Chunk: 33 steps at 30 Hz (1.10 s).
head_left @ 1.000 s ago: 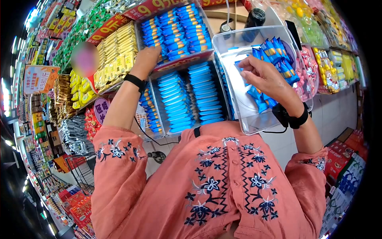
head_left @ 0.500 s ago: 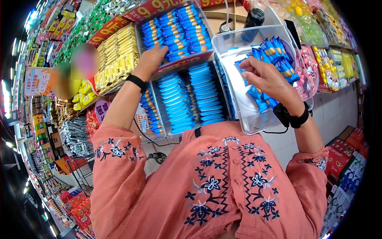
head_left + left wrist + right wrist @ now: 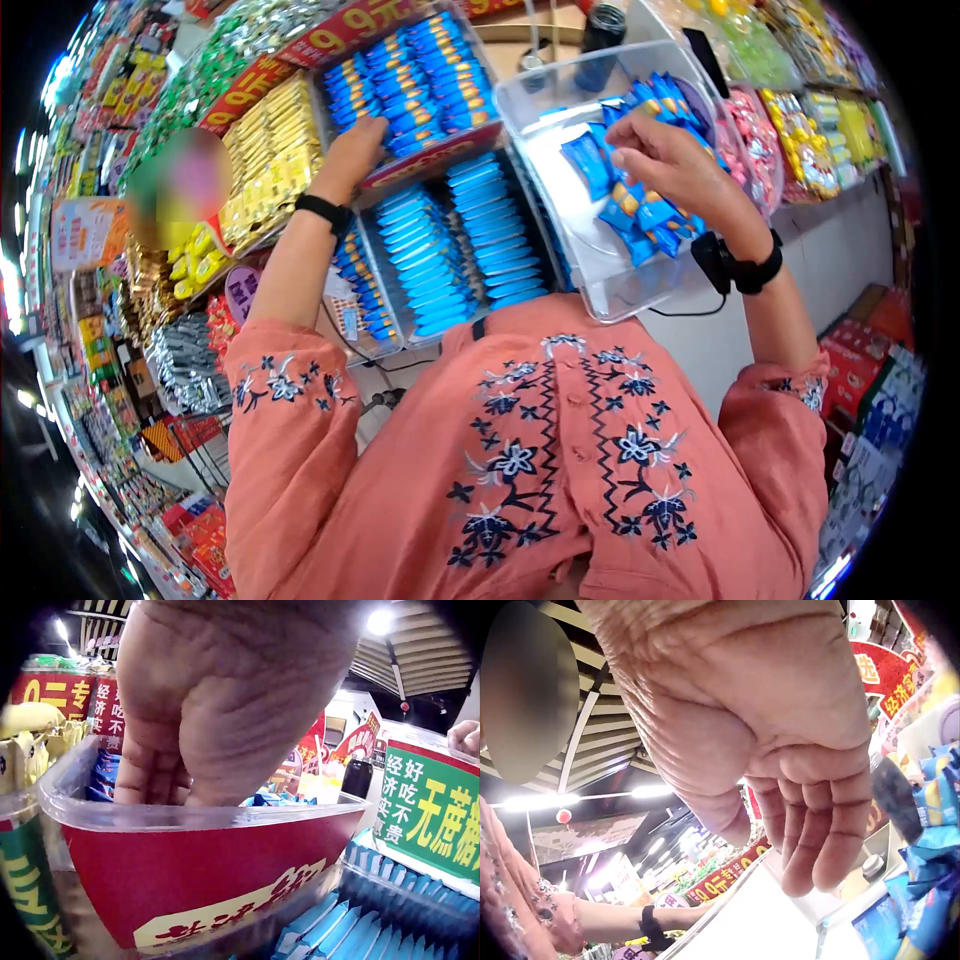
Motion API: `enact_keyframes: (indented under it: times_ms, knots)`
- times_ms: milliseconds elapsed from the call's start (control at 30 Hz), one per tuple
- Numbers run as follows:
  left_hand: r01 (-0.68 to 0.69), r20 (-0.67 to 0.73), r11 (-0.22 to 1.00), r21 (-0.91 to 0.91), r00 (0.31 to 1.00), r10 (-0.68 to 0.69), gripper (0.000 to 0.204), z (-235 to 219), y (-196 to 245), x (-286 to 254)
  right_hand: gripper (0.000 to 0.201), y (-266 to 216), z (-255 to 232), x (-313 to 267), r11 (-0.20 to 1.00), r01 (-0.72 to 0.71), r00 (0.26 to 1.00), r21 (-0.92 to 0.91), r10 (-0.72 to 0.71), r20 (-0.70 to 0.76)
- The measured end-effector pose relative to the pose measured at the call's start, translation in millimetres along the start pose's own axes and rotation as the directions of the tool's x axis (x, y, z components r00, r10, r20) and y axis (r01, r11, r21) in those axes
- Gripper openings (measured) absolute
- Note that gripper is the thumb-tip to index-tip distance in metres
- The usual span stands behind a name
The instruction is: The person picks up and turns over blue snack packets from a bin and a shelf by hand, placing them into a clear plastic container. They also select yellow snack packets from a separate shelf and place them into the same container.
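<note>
In the head view, my left hand point(image 3: 352, 158) reaches over the front left of the upper bin point(image 3: 430, 155), among blue packets with orange print point(image 3: 405, 95). From the left wrist, the hand point(image 3: 217, 705) points its fingers down behind the bin's rim; their tips and any packet in them are hidden. Over the clear plastic box point(image 3: 625, 295) hangs my right hand point(image 3: 685, 175), above loose blue packets point(image 3: 630, 215). Its fingers point(image 3: 810, 817) bend loosely in the right wrist view, with the thumb apart and nothing visible held.
Light blue packets point(image 3: 420, 255) stand in rows in the lower bin. Yellow packets point(image 3: 270, 160) fill a section on the left. A dark bottle point(image 3: 600, 45) stands behind the clear box, and pink packets point(image 3: 750, 140) lie to its right.
The head view has shifted. My left fingers, stretched over the packets half a second ago, now bend down among them. My right hand sits further right over the clear box, uncovering more packets at its left.
</note>
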<state>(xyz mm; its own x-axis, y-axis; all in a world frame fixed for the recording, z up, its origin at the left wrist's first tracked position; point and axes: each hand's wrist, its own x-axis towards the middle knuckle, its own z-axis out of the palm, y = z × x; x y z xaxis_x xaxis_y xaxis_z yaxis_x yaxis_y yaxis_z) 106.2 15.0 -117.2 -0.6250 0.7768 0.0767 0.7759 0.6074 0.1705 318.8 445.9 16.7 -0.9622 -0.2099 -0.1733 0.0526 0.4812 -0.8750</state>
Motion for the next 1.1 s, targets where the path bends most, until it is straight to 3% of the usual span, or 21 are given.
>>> enact_keyframes:
  times_ms: [33, 100, 133, 200, 333, 467, 533, 567, 600, 767, 933, 967, 1100]
  knots:
    - [0.016, -0.032, 1.0, -0.016, 0.999, -0.016, 0.033, 2.1, 1.8, -0.6, 0.024, 2.7, -3.6, -0.2, 1.0, -0.006, 1.0, -0.02, 0.006, -0.016]
    - [0.088, 0.032, 0.996, 0.024, 0.996, -0.089, 0.032, 2.4, 8.6, 4.4, 0.026, 14.8, -14.8, 0.9, 0.99, 0.024, 0.999, -0.14, -0.027, -0.017]
    - [0.113, 0.056, 0.992, 0.06, 0.992, -0.116, 0.032, -0.3, 12.9, 6.3, 0.026, 16.7, -17.7, 0.0, 0.995, 0.023, 0.999, -0.099, -0.026, -0.02]
    - [0.115, 0.027, 0.991, 0.068, 0.993, -0.118, 0.031, -1.6, 15.4, 6.7, 0.025, 12.3, -23.2, -1.2, 0.995, -0.037, 0.999, -0.09, 0.037, 0.002]
    - [0.13, 0.064, 0.992, -0.007, 0.99, -0.129, 0.033, 0.5, 1.5, 3.0, 0.024, 19.7, -31.4, -4.6, 0.979, -0.003, 1.0, -0.205, 0.006, 0.014]
    - [0.331, -0.062, 0.925, -0.187, 0.936, -0.347, 0.03, -33.4, 42.2, 0.1, 0.022, 35.3, -42.7, -2.3, 0.935, -0.001, 1.0, -0.355, 0.003, 0.003]
    - [0.35, -0.117, 0.872, -0.343, 0.905, -0.41, 0.028, -47.5, 71.0, -4.3, 0.021, 45.8, -46.4, 0.1, 0.898, 0.004, 1.0, -0.439, -0.002, 0.005]
    - [0.361, -0.11, 0.818, -0.448, 0.886, -0.451, 0.027, -53.9, 89.4, -7.2, 0.02, 42.9, -43.9, 0.3, 0.92, -0.143, 0.988, -0.364, 0.156, 0.006]
    - [0.366, -0.097, 0.753, -0.547, 0.865, -0.492, 0.026, -59.7, 108.1, -9.9, 0.021, 49.5, -44.1, 2.9, 0.881, -0.123, 0.988, -0.457, 0.153, 0.03]
    - [0.332, -0.072, 0.629, -0.703, 0.847, -0.527, 0.021, -71.3, 191.9, -24.6, 0.024, 77.3, -30.9, 18.0, 0.625, 0.001, 0.978, -0.78, 0.162, 0.131]
    - [0.363, -0.005, 0.534, -0.764, 0.824, -0.567, 0.022, -48.9, 223.3, -36.9, 0.032, 59.9, -28.5, 17.0, 0.745, -0.107, 0.957, -0.658, 0.257, 0.135]
    - [0.364, 0.005, 0.577, -0.731, 0.849, -0.528, 0.023, -48.6, 226.1, -39.9, 0.034, 58.0, -28.4, 17.5, 0.758, -0.119, 0.948, -0.642, 0.278, 0.152]
    - [0.368, 0.027, 0.497, -0.786, 0.823, -0.567, 0.023, -40.9, 233.8, -45.0, 0.035, 73.6, -27.6, 25.0, 0.79, -0.093, 0.946, -0.607, 0.261, 0.194]
